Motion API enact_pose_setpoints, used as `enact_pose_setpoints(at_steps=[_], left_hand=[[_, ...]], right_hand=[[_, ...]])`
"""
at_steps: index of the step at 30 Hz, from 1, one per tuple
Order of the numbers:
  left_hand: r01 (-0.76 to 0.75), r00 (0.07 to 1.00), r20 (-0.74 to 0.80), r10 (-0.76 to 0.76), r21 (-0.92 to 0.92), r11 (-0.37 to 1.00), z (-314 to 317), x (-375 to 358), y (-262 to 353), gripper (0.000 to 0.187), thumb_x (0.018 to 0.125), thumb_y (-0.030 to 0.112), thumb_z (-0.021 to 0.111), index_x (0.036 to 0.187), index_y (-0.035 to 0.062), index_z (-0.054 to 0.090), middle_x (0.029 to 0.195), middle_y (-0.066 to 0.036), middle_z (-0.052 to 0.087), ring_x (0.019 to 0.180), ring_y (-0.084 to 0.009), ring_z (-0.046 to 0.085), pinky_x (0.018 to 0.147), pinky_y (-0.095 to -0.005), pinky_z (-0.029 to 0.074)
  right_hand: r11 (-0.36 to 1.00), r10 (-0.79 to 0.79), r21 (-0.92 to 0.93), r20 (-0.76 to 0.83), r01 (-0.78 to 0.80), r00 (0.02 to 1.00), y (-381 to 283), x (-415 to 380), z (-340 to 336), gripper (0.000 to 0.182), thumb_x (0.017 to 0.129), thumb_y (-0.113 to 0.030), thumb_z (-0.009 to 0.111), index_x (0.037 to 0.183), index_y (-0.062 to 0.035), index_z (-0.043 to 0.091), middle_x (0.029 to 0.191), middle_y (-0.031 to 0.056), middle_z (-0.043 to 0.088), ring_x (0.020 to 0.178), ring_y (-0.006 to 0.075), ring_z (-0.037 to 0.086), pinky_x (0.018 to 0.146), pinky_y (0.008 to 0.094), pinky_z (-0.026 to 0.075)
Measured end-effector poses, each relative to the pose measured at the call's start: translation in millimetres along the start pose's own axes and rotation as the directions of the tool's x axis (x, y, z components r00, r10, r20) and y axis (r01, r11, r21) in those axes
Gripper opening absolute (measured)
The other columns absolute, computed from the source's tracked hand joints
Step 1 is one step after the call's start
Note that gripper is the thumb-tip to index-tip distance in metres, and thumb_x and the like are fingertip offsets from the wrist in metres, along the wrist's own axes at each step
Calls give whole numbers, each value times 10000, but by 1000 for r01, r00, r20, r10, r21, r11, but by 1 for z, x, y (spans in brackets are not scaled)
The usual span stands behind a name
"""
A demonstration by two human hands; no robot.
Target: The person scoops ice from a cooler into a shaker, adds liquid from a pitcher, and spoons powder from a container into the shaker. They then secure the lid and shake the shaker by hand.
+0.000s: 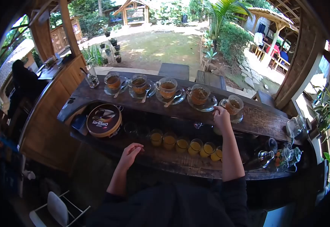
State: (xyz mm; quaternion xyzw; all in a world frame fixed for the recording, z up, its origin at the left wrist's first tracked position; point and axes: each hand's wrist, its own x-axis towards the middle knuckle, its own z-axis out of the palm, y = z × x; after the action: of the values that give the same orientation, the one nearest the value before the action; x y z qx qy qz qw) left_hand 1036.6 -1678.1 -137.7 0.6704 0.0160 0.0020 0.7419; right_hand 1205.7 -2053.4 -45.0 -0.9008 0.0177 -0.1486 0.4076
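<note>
The left hand (130,153) is resting open and empty on the near edge of the lower table (172,160), fingers spread, gripping nothing; just beyond it and slightly left a round chocolate tin (104,120) is lying lid-up; to its right a row of small glasses of yellow drink (187,145) is running along the lower ledge toward the right forearm.

Beyond the left hand, on the upper table (263,121), four glass cups of tea on saucers (155,87) are standing in a line, most with a spoon lying on the saucer.

The right hand (221,114) is reaching forward to the fifth cup (233,104), the rightmost in the line, which is standing upright on its saucer (237,118); the fingers are touching the cup's left side or the saucer rim; whether they are closing on it cannot be told from this view.

Judgement on handling: the cup appears to be thin glass, nearly full, therefore fragile, fairly light, and apt to slop if tilted; the wall is probably hot and smooth; the saucer edge, taken level with thumb above and fingers beneath, looks the safer hold, the handle being the alternative; cup and saucer are loose on each other and may be sliding.

To the right of the right hand, empty glassware (282,153) is crowding the table end.
</note>
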Motion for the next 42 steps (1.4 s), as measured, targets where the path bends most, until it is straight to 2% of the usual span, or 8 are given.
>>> enact_pose_setpoints(at_steps=[2, 4, 9, 15, 17, 24, 31, 42], left_hand=[[-18, 1000, -13, 18, 25, 1000, -5, 17, 10, 155, 900, 101, 512, 988, 11, 603, 825, -62, 626, 733, -96, 564, 683, -227, 439], [-85, 991, -109, 84, -1, 996, -13, 28, 26, 161, 907, 115, 501, 980, 10, 599, 827, -55, 614, 727, -85, 551, 670, -212, 430], [-250, 938, -234, 256, 53, 967, -29, 42, 42, 143, 906, 107, 508, 969, 17, 599, 848, -43, 599, 751, -73, 544, 670, -199, 419], [-285, 930, -96, 355, 420, 862, -22, 57, 50, 172, 821, 46, 608, 990, 21, 588, 893, -63, 597, 835, -139, 570, 745, -269, 439], [-467, 851, 72, 521, 559, 685, -13, 63, 59, 260, 769, 45, 662, 1012, 19, 575, 948, -95, 591, 891, -217, 574, 795, -312, 443], [-487, 849, 113, 515, 544, 683, -8, 77, 67, 291, 751, 10, 670, 1023, -4, 567, 992, -120, 591, 950, -247, 581, 828, -312, 447], [-446, 882, 116, 457, 522, 727, 2, 75, 67, 241, 767, -22, 635, 1001, -13, 574, 950, -109, 607, 906, -219, 597, 815, -296, 454], [-382, 912, 34, 409, 433, 816, -20, 61, 40, 146, 834, -29, 566, 977, -6, 581, 901, -73, 613, 847, -153, 601, 795, -270, 456]], right_hand=[[994, -75, -85, -38, 72, 996, 2, 8, 10, 265, 858, -81, 441, 1009, 0, 644, 797, 212, 652, 737, 304, 658, 674, 369, 504], [994, 33, -105, -22, -35, 999, -8, 9, 17, 267, 833, -112, 463, 993, -36, 663, 869, 232, 640, 845, 356, 630, 755, 406, 483], [987, 53, -153, -34, -58, 998, -16, 9, 28, 270, 816, -182, 494, 988, -82, 676, 844, 193, 656, 820, 338, 637, 748, 403, 490], [956, 155, -247, -38, -160, 987, -34, -1, 28, 284, 799, -238, 529, 1013, -123, 675, 841, 165, 666, 829, 319, 642, 748, 388, 494], [948, 197, -251, -14, -194, 980, -29, -2, 27, 319, 790, -253, 548, 1052, -108, 656, 856, 164, 666, 845, 322, 639, 761, 388, 490], [991, 122, -73, 173, -111, 977, -20, -7, 16, 477, 795, -222, 560, 1231, -31, 527, 881, 173, 644, 805, 260, 630, 759, 332, 468], [986, 153, 45, 119, -160, 981, -9, -8, 22, 422, 843, -216, 563, 1228, -48, 530, 807, 174, 644, 735, 249, 630, 698, 337, 471], [972, 87, -213, -56, -97, 995, -23, -18, 29, 460, 842, -436, 556, 1138, -88, 608, 833, 172, 668, 822, 331, 643, 731, 402, 508]])
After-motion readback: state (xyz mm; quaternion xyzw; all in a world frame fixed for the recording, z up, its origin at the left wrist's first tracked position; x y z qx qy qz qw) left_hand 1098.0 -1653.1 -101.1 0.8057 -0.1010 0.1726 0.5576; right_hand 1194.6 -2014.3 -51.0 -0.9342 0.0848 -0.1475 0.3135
